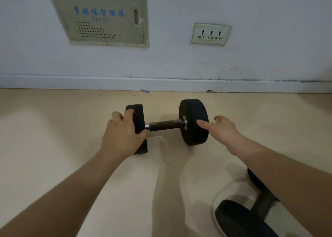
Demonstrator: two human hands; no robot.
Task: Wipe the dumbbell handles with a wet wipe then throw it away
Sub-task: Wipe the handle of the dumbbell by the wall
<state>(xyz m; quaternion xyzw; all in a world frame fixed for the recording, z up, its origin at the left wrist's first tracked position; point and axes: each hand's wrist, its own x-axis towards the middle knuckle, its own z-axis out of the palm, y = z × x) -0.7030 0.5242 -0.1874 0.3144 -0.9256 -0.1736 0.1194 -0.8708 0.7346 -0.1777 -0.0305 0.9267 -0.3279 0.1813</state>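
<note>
Near dumbbell (239, 218), left hand (122, 134) gripping far dumbbell (165, 125), right hand (222, 129) touching, skirting (161, 84) behind

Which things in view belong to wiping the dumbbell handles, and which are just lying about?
For the job: dumbbell, left hand gripping one weight, right hand touching the other; second dumbbell, partly under the right arm. No wipe in view.

Just there: wall socket, metal wall cabinet, blue scrap by the skirting.

floor (53, 129): beige | dumbbell (165, 125): centre, farther | second dumbbell (239, 218): lower right, nearer
</note>
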